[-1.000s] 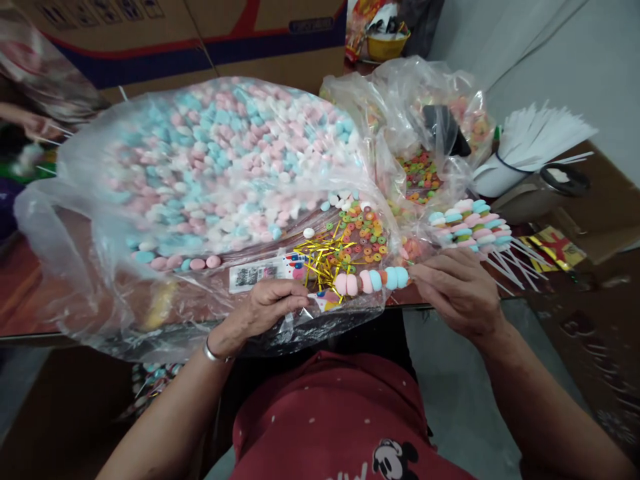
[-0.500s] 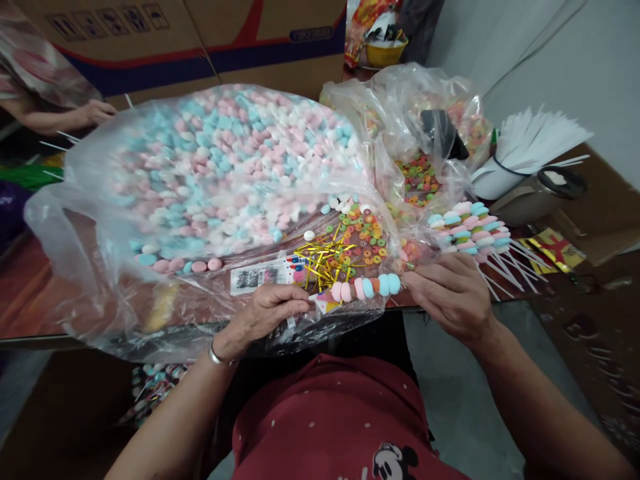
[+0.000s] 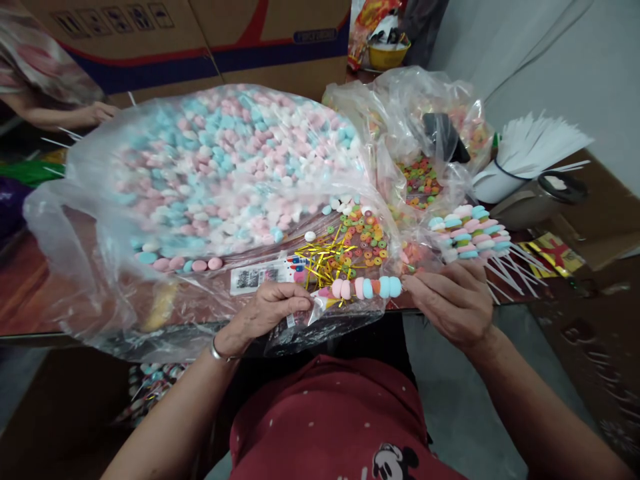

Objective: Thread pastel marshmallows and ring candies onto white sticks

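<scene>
One reddish-brown desk (image 3: 23,303) stretching across the view. Along its far side, a big cardboard box (image 3: 245,30) printed in red and blue. In front of the box, a large translucent bag (image 3: 50,217) heaped with pink, blue and white candies (image 3: 240,153), its loose plastic spread to the desk's near edge. Just beside it on the right, smaller clear bags (image 3: 400,87) with colourful ring-shaped pieces inside. Farther right, a white mug (image 3: 495,187) packed with white sticks (image 3: 540,147), and close in front of it a dark-lidded jug (image 3: 515,208). Nearer still, a stack of candy-strung sticks (image 3: 470,232), bare ends fanned toward the near right.

Left hand (image 3: 273,307), silver bracelet (image 3: 217,350) at the wrist: thumb and fingers pinching the tip of a clear printed wrapper (image 3: 321,303). Right hand (image 3: 453,297): fingers gathered in a pinch at the blue end of a candy skewer (image 3: 367,288). Lies nearly level between both hands, over the desk's near edge, pink candies toward the left, blue toward the right, an orange piece among the blue. Meets the wrapper at the pink end; depth inside impossible to tell.

Just beyond, a white labelled packet (image 3: 257,277), a tangle of shiny gold strips (image 3: 327,257) and scattered orange, green and red rings (image 3: 367,254). Near the strips, a lone white candy (image 3: 310,237).
</scene>
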`<action>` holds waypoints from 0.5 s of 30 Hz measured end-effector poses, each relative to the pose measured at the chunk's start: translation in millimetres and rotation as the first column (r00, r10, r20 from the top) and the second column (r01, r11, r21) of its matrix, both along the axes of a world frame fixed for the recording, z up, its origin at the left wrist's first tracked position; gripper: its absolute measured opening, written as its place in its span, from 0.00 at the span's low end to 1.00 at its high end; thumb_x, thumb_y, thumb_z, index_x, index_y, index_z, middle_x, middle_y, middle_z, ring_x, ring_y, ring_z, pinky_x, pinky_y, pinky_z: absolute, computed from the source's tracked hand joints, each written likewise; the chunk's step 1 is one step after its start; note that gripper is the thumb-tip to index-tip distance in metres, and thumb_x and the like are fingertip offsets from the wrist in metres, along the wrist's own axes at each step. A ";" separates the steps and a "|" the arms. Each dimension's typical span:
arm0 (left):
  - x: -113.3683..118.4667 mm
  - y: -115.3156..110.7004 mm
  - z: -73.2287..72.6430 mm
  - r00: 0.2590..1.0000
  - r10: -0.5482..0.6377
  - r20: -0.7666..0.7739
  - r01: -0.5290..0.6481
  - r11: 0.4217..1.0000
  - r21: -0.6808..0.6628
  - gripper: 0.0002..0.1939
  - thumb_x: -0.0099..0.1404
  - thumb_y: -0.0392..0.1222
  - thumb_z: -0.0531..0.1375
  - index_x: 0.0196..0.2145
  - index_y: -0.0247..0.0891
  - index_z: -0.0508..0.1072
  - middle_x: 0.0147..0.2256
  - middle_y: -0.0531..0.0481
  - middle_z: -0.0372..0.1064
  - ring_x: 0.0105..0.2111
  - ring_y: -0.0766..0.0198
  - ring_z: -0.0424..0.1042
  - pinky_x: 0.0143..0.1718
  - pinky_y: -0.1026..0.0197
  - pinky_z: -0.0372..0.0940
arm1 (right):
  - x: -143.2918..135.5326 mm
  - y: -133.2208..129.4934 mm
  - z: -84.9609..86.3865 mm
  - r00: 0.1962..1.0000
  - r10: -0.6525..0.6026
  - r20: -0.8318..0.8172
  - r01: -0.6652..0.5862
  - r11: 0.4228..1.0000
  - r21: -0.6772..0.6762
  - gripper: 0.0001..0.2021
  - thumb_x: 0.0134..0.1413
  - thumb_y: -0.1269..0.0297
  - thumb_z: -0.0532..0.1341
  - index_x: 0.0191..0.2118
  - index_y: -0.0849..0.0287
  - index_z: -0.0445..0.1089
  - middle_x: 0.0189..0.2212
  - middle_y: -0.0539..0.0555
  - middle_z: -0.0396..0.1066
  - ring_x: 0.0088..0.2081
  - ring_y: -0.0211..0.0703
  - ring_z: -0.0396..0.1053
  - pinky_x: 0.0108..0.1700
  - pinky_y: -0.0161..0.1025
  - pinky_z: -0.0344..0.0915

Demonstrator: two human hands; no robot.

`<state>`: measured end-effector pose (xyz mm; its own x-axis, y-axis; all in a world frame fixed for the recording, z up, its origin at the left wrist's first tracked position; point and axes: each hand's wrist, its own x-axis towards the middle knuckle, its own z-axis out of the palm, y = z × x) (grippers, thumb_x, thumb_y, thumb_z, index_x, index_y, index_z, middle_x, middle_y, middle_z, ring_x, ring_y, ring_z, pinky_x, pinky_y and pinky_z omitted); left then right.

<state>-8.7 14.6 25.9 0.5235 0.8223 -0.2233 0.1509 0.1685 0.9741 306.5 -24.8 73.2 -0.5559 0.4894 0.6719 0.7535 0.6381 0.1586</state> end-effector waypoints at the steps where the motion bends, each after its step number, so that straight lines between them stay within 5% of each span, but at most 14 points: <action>1: 0.3 0.1 -0.3 1.000 0.005 -0.001 -0.005 1.000 -0.014 0.13 0.57 0.47 0.65 0.24 0.33 0.77 0.21 0.52 0.72 0.22 0.70 0.64 0.27 0.67 0.59 | 0.2 -0.9 -0.3 1.000 0.000 0.004 0.000 1.000 0.005 0.11 0.57 0.73 0.62 0.45 0.55 0.71 0.30 0.49 0.76 0.32 0.40 0.67 0.38 0.43 0.57; 9: 4.0 2.0 5.4 0.999 -0.039 -0.032 0.038 0.999 -0.036 0.16 0.58 0.49 0.64 0.21 0.33 0.75 0.20 0.51 0.70 0.21 0.68 0.65 0.26 0.66 0.60 | 3.1 -3.3 -1.5 0.999 0.040 0.015 -0.040 0.999 0.006 0.12 0.55 0.74 0.63 0.44 0.54 0.70 0.30 0.47 0.76 0.31 0.37 0.65 0.39 0.41 0.59; 15: 2.1 6.2 4.5 0.979 -0.177 -0.098 0.185 0.980 0.079 0.18 0.60 0.52 0.62 0.24 0.33 0.74 0.21 0.52 0.69 0.22 0.69 0.64 0.25 0.68 0.59 | 1.2 3.6 -2.6 0.993 0.118 0.022 -0.113 0.982 -0.150 0.07 0.59 0.70 0.59 0.41 0.54 0.72 0.28 0.48 0.74 0.31 0.39 0.65 0.38 0.42 0.58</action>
<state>-6.6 20.8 30.4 0.6465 0.7339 -0.2082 0.2593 0.0454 0.9647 307.7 -21.3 70.6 -0.6339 0.5133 0.5785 0.6694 0.7388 0.0781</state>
